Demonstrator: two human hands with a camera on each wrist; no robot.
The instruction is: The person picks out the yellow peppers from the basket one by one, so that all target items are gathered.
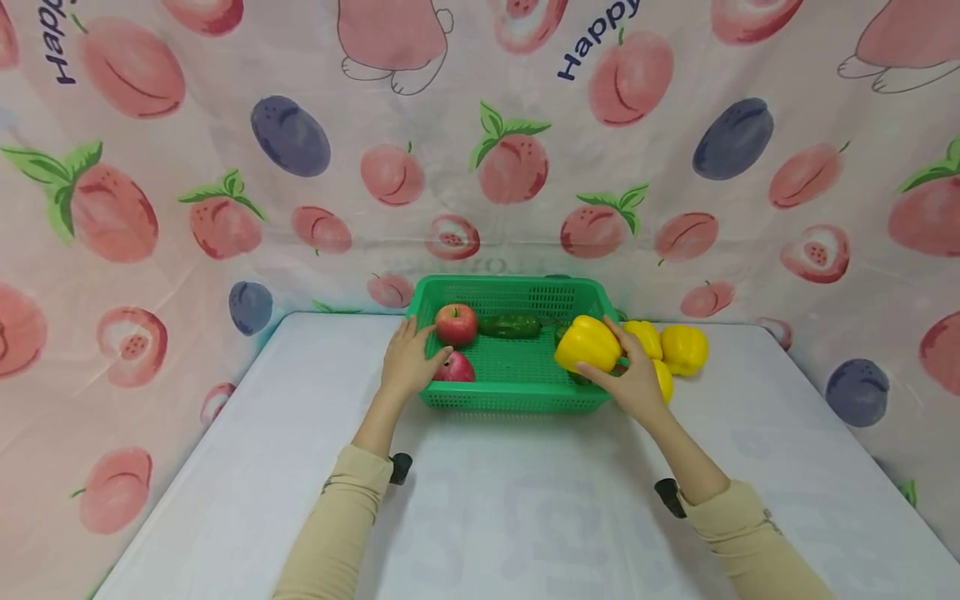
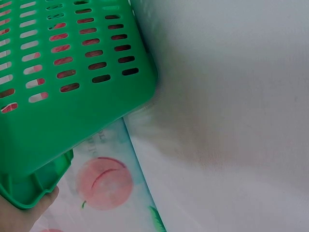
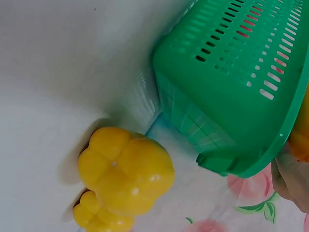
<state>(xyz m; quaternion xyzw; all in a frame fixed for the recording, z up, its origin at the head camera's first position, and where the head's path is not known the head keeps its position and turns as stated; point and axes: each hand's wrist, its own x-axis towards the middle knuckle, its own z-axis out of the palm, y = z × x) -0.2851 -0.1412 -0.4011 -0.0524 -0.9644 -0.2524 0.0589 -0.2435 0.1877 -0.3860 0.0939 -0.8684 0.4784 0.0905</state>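
A green plastic basket [image 1: 517,398] stands on the white table. My left hand [image 1: 406,360] holds its left rim, with the thumb towards the inside; in the left wrist view fingers [image 2: 47,199] touch the rim from outside. My right hand [image 1: 634,380] grips a yellow bell pepper [image 1: 587,343] over the basket's right end. Inside the basket lie a red apple [image 1: 456,324], a pinkish-red fruit [image 1: 456,367] partly behind the rim, and a long dark green pepper [image 1: 510,326]. Something green beneath the held pepper is mostly hidden.
Right of the basket, more yellow bell peppers [image 1: 684,349] sit close together on the table [image 1: 517,500], partly behind my right hand. A fruit-patterned cloth [image 1: 337,167] hangs behind the table and along its sides.
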